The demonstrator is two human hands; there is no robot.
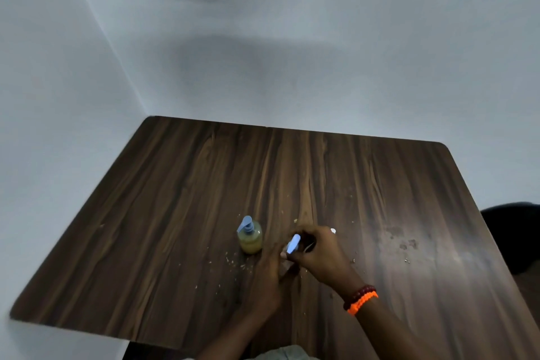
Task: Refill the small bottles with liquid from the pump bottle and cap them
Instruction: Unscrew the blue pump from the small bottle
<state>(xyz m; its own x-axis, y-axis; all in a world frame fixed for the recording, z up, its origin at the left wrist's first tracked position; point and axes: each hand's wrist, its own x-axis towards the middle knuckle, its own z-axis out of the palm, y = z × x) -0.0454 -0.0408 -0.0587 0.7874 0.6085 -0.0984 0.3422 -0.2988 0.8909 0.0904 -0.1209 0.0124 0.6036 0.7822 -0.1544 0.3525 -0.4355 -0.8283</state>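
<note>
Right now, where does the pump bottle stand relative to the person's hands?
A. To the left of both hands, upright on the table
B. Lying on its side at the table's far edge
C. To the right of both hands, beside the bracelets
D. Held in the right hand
A: the pump bottle stands upright on the table, untouched, left of the left hand and the right hand.

Dim, soft picture; broad shadow on the wall (251,55); pale glare on the table (438,257); edges bowed.

dark wood-grain table (204,199) | pale grey walls (292,38) meeting in a corner
</note>
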